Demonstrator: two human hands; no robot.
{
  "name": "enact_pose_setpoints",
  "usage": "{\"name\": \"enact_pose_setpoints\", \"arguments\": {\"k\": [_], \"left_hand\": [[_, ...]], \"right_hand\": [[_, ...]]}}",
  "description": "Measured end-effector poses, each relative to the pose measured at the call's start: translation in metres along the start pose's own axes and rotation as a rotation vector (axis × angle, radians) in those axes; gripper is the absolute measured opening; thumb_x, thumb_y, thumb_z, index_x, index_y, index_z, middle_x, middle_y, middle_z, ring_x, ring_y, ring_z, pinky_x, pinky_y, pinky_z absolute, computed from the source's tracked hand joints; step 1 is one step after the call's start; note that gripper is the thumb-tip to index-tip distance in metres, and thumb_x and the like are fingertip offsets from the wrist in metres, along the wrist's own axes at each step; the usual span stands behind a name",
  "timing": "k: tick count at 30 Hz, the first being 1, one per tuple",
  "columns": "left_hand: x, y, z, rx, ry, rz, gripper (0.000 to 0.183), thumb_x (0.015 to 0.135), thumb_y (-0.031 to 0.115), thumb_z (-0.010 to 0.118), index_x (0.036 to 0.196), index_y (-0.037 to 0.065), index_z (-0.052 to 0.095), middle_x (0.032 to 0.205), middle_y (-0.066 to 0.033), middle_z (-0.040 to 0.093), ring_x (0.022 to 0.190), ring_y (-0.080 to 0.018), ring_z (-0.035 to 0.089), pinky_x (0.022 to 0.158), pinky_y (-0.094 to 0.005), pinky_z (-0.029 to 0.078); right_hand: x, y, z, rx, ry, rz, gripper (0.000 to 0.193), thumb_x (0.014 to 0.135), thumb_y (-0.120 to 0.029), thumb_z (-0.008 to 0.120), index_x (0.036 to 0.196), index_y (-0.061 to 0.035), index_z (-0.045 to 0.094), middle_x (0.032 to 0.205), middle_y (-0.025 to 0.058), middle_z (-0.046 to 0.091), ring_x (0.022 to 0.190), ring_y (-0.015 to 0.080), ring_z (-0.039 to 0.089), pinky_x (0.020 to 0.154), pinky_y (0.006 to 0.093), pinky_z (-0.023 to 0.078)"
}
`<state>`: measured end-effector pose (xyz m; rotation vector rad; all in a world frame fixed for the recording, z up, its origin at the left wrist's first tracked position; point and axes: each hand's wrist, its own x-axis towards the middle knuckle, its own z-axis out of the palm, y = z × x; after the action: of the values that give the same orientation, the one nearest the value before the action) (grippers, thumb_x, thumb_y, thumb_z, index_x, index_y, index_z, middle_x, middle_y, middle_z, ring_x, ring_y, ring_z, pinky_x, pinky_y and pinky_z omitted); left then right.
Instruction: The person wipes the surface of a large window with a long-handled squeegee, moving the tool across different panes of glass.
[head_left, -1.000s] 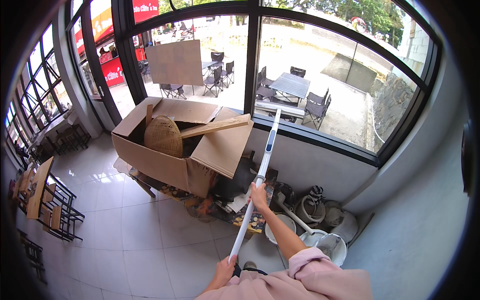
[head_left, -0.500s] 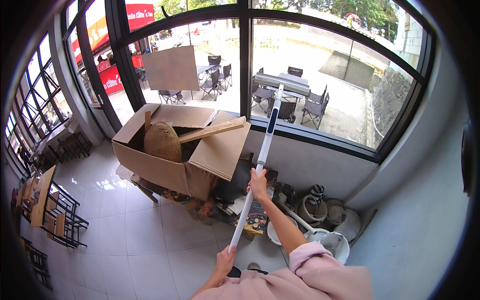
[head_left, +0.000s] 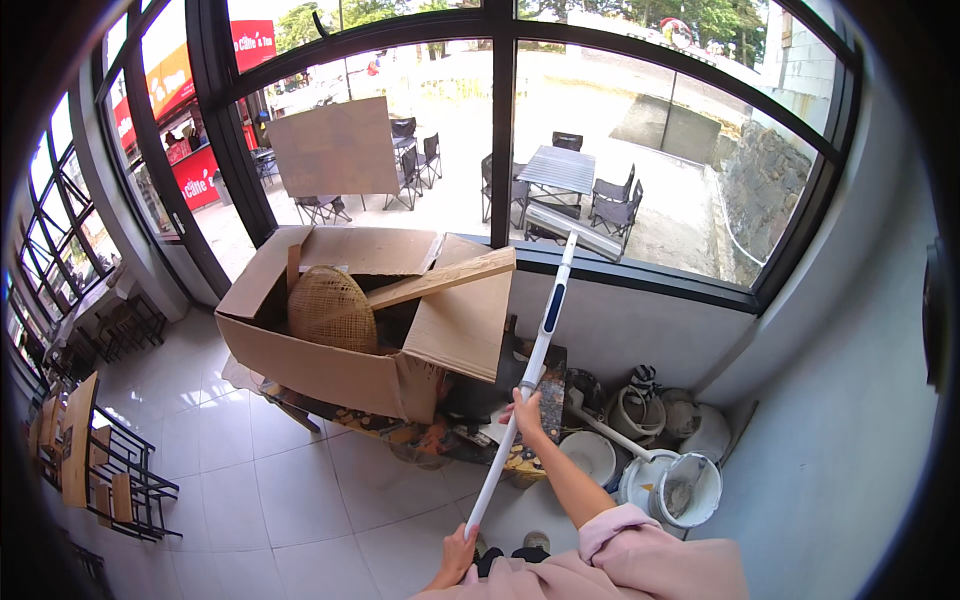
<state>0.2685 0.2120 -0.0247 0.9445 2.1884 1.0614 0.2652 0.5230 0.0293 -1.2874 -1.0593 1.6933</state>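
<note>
A long white window squeegee [head_left: 545, 340] slants up and away from me across the head view. My left hand [head_left: 458, 552] is wrapped round the lower end of its pole. Higher up, my right hand [head_left: 527, 412] grips the pole just below a joint in it. The wide grey squeegee head [head_left: 573, 233] is at the bottom of the right window pane [head_left: 680, 150], close above the black sill [head_left: 640, 278]. Whether its blade touches the glass I cannot tell.
An open cardboard box [head_left: 330, 365] with a woven basket [head_left: 332, 310] and a wooden plank [head_left: 440, 280] rests on a stained bench [head_left: 390, 432] left of the pole. Dirty buckets [head_left: 690, 490] crowd the right corner. Wooden tables [head_left: 78, 445] stand at far left.
The squeegee head has slid down the right pane and slightly right, towards the sill. Both hands have moved lower with the pole, and the view has shifted a little.
</note>
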Motion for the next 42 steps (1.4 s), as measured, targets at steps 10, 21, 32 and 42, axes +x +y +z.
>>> {"name": "enact_pose_setpoints", "arguments": {"k": [10, 21, 32, 42], "left_hand": [[0.021, -0.031, -0.014, 0.015, -0.044, 0.142, 0.041, 0.088, 0.042, 0.044, 0.076, 0.004, 0.05, 0.055, -0.0206, 0.051, 0.055, -0.041, 0.053, 0.048, -0.0461, 0.039], [0.065, -0.002, 0.04, -0.058, 0.049, 0.207, 0.037, 0.087, 0.04, 0.046, 0.077, 0.005, 0.05, 0.056, -0.0196, 0.052, 0.057, -0.0398, 0.054, 0.049, -0.0462, 0.039], [0.076, 0.006, 0.07, -0.081, 0.069, 0.252, 0.036, 0.086, 0.042, 0.046, 0.081, 0.006, 0.053, 0.059, -0.0195, 0.054, 0.06, -0.0394, 0.056, 0.05, -0.0451, 0.042], [0.08, 0.03, 0.094, -0.125, -0.096, 0.222, 0.04, 0.086, 0.046, 0.044, 0.084, 0.007, 0.051, 0.062, -0.0208, 0.055, 0.065, -0.0412, 0.056, 0.053, -0.046, 0.041]], "right_hand": [[0.034, -0.04, -0.008, 0.269, -0.112, -0.127, 0.033, 0.078, -0.024, 0.064, 0.098, -0.0018, 0.051, 0.08, 0.0072, 0.058, 0.068, 0.0155, 0.059, 0.065, 0.0266, 0.048], [0.053, -0.145, -0.012, 0.228, -0.108, -0.356, 0.053, 0.072, -0.025, 0.066, 0.115, -0.0045, 0.043, 0.105, 0.0067, 0.049, 0.092, 0.0157, 0.046, 0.079, 0.0291, 0.038], [0.065, -0.184, -0.027, -0.202, 0.261, -0.5, 0.032, 0.07, -0.024, 0.064, 0.088, 0.0009, 0.055, 0.082, 0.0146, 0.06, 0.077, 0.0259, 0.059, 0.069, 0.0351, 0.044], [0.07, -0.199, -0.076, -0.249, 0.333, -0.481, 0.023, 0.068, -0.02, 0.058, 0.082, -0.0015, 0.057, 0.063, 0.0091, 0.06, 0.062, 0.0196, 0.061, 0.06, 0.033, 0.047]]}}
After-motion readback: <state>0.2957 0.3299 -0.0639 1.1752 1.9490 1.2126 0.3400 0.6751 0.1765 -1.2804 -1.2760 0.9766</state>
